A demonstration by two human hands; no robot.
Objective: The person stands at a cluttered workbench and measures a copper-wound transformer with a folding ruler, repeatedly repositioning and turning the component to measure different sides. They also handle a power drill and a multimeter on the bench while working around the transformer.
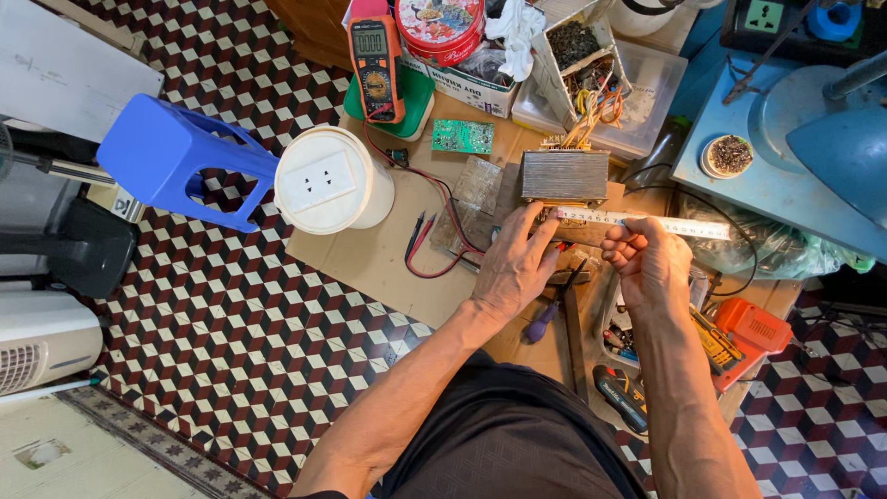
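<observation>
A patterned tile floor (231,342) is covered at the centre by a sheet of cardboard (370,254), laid as a work surface so that small parts are kept off the tiles. At ten o'clock from the hands a blue plastic stool (171,157) is tipped on its side, and just beside it, at its three o'clock, a white bucket (333,180) with a socket plate on its lid is stood upright. At twelve o'clock a multimeter (374,65) is propped face up so its screen can be read, its red and black leads (430,231) trailed down to the cardboard. The transformer (564,176), a block of stacked metal plates with coloured wires above, is set flat at twelve o'clock from the hands. A tape measure blade (647,222) is stretched along its near edge, evidently so that its width can be read. The blade's end is pinned down by the spread fingers of the left hand (513,268); the right hand (651,259) is clenched about the blade, keeping it taut. A purple-handled screwdriver (540,323) is left at six o'clock, near the left hand.
</observation>
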